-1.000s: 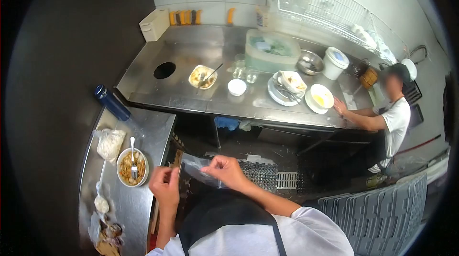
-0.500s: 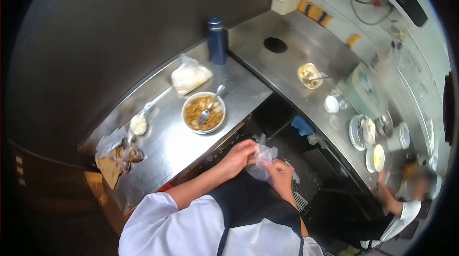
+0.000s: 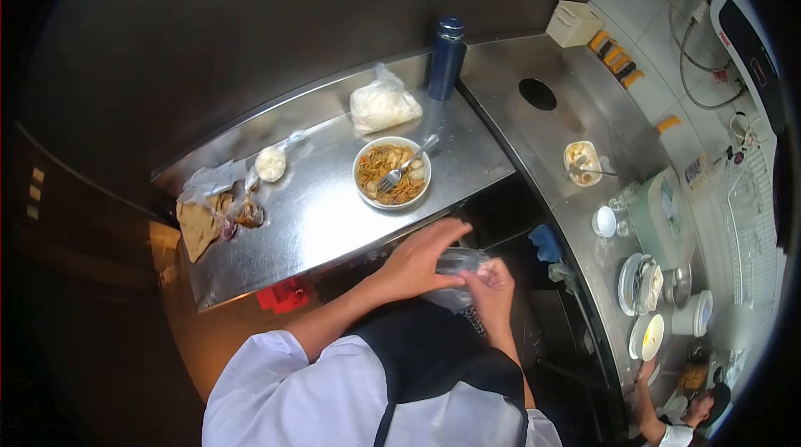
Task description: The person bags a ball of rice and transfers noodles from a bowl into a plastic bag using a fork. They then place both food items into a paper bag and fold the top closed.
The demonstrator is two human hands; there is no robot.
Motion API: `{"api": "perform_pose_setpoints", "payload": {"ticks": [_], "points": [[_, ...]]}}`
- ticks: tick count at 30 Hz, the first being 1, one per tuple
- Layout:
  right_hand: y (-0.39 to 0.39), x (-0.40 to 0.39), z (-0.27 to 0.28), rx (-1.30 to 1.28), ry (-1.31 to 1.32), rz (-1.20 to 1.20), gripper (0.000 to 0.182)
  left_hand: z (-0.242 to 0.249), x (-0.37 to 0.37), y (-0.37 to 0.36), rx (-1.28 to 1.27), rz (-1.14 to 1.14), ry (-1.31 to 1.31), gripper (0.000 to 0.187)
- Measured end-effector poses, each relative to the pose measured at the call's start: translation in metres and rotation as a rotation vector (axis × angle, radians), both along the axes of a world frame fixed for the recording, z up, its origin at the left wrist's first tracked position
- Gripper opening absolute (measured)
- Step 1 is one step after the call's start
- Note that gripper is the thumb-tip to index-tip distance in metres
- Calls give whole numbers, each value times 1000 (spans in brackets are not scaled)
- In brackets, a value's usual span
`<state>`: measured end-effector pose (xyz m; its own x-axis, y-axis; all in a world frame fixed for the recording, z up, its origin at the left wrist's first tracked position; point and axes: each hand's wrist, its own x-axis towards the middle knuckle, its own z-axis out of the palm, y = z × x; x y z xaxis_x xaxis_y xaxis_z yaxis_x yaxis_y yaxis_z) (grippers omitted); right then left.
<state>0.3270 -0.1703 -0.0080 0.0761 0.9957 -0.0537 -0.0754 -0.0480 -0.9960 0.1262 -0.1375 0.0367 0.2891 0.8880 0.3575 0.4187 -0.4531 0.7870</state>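
My left hand (image 3: 419,262) is above the floor gap in front of the steel counter, its fingers stretched and thumb spread apart. Clear thin plastic, like a bag or glove (image 3: 457,260), hangs by its thumb and fingers. My right hand (image 3: 492,284) pinches the right edge of this plastic. Nearest on the counter is a white bowl (image 3: 357,183) of noodles, a metal fork (image 3: 401,171) resting across it. Behind the bowl sits a plastic bag of white food (image 3: 382,105).
A blue bottle (image 3: 446,61) stands by the counter's corner. Leftward lie a small tied bag (image 3: 271,164) and brown paper (image 3: 198,226). The right counter holds a food tub (image 3: 582,163), a white cup (image 3: 604,222) and a green container (image 3: 657,213). A co-worker (image 3: 653,414) is at lower right.
My left hand has gone from pinching the plastic to spreading its fingers beside it. My right hand still pinches it. The view has turned, so the counter things sit farther right.
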Motion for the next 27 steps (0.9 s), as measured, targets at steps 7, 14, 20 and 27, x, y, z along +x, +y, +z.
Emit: {"api": "perform_pose_setpoints", "payload": {"ticks": [7,14,20,27], "points": [[-8,23,25,109,-371,192,24,-13,5,-30,-7,290,116,11],[29,38,-71,237,-404,259,8,-52,8,-79,-869,155,-1304,16],[30,19,-18,-515,630,502,17,-41,9,-108,-806,267,-1686,17],[53,-12,-28,-745,892,572,19,-20,-24,-79,-703,510,-1818,24]]}}
